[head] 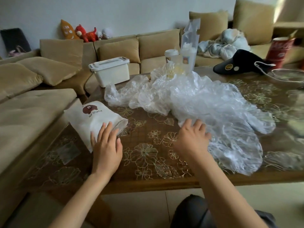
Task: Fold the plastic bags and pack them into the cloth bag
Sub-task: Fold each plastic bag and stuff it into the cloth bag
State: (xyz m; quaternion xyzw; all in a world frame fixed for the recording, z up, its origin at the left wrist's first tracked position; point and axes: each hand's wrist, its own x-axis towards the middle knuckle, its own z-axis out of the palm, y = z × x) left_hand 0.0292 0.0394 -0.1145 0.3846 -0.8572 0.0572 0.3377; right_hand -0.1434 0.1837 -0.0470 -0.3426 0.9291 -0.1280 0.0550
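Plastic bags [205,99]: lying as one loose, crumpled clear heap across the middle of the bench [148,145], running from the far centre down to the near right. None looking folded.

Right grip [191,139]: fingers spread and mostly straight, fingertips touching the near-left edge of the heap. Not clamping anything as far as I can see. Most of the heap is sitting beyond and to the right of this grip.

Cloth bag [97,119]: white, with a brown bear print and "POPULAR" lettering, lying flat at the left edge of the bench, apart from the heap. Its gathered end is pointing right, and bare bench is showing between the bag and the heap.

Left grip [107,148]: fingers straight and apart, palm down, resting on the near end of the cloth bag. It is pressing, not curling round the bag.

Further out:
- A white lidded storage box [110,71] is sitting at the far left corner of the bench.
- Two lidded cups [171,55] and a tall clear packet [190,37] are standing behind the heap.
- A black cap-like item [238,63], a red paper tub [279,50] and a glass bowl [289,76] are sitting far right.
- A tan sofa [49,96] is wrapping round the left and far sides, with plush toys [85,33] on its back and a pale blue blanket [227,43] on its seat.
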